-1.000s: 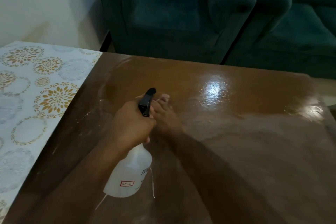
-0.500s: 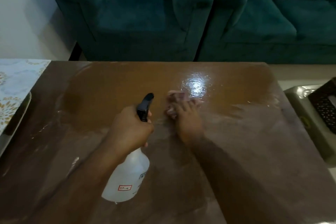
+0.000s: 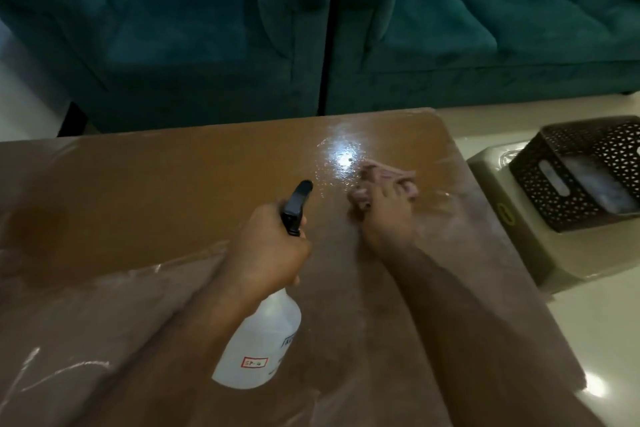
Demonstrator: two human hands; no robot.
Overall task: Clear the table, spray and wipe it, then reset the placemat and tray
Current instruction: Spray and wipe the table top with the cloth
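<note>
A glossy brown table fills the lower view, with wet streaks across its top. My left hand grips the neck of a white spray bottle with a black trigger head that points away from me, held above the table's middle. My right hand presses a pink cloth flat on the table near the far right corner, beside a bright glare spot. No placemat is in sight now.
Two teal armchairs stand just behind the table's far edge. To the right, on the pale floor, a grey tray-like stool carries a dark perforated basket with something pale inside.
My right hand has slid the pink cloth to the right across the table. The view has swung right, so the patterned placemat at left is gone and the basket has come in.
</note>
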